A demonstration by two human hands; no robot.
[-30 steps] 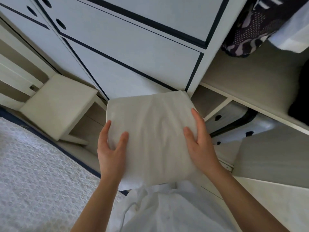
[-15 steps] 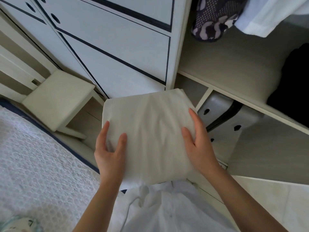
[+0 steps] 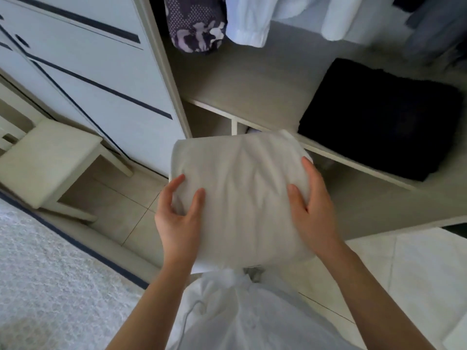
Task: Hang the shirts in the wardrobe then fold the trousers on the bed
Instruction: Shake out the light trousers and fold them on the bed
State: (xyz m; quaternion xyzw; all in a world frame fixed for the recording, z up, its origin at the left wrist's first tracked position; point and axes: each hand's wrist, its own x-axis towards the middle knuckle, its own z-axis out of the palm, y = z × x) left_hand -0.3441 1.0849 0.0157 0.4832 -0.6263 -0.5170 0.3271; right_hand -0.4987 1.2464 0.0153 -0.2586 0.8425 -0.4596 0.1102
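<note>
Before wardrobe [image 3: 252, 97], folded white garment [image 3: 240, 193]

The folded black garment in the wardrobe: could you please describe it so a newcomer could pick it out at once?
Look into the open white wardrobe, at its pale wooden shelf below the hanging clothes. The folded black garment lies flat on the shelf's right part. It alone is dark and folded there; the purple patterned garment and pale blue shirt hang above.

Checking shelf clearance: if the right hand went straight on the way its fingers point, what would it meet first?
Probably the front edge of the wardrobe shelf, just left of the black folded pile; the right hand holds the white folded garment. Depth is unclear.
</note>
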